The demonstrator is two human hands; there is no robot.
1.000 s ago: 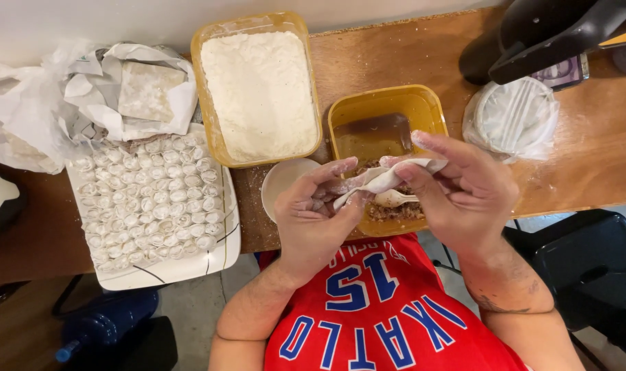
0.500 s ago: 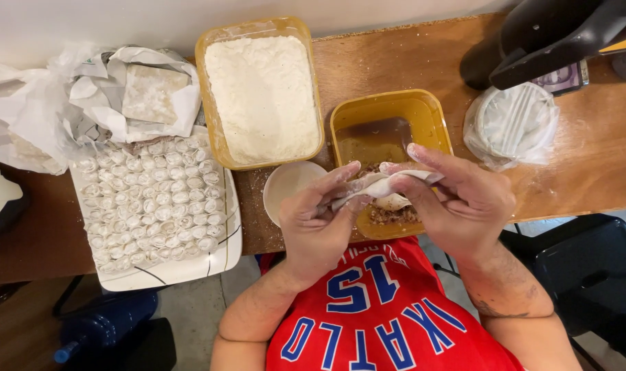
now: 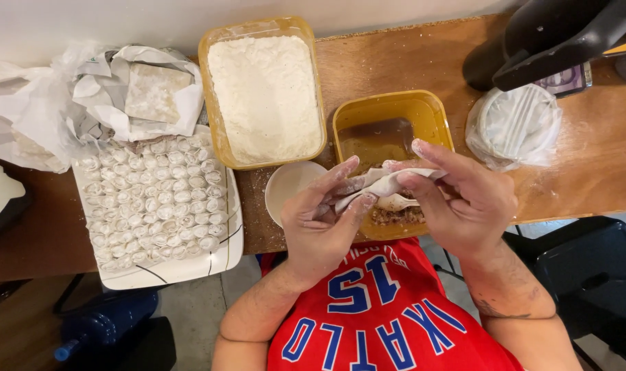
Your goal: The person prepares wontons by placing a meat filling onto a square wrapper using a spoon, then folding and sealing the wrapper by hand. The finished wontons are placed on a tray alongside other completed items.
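Pinching 1 dumpling wrapper (image 3: 382,184) betw. fingertips: left hand (image 3: 323,223) & right hand (image 3: 464,199), both floured, over yellow filling tub (image 3: 423,110); flour tub (image 3: 265,96) just left of it.

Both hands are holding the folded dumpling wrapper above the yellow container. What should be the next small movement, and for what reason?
Probably pinch the open edge shut. The left hand and right hand both hold the folded wrapper by the fingertips, over the yellow container; it looks folded but not yet shaped like the finished dumplings lined up on the white tray. After sealing, it could join those rows.
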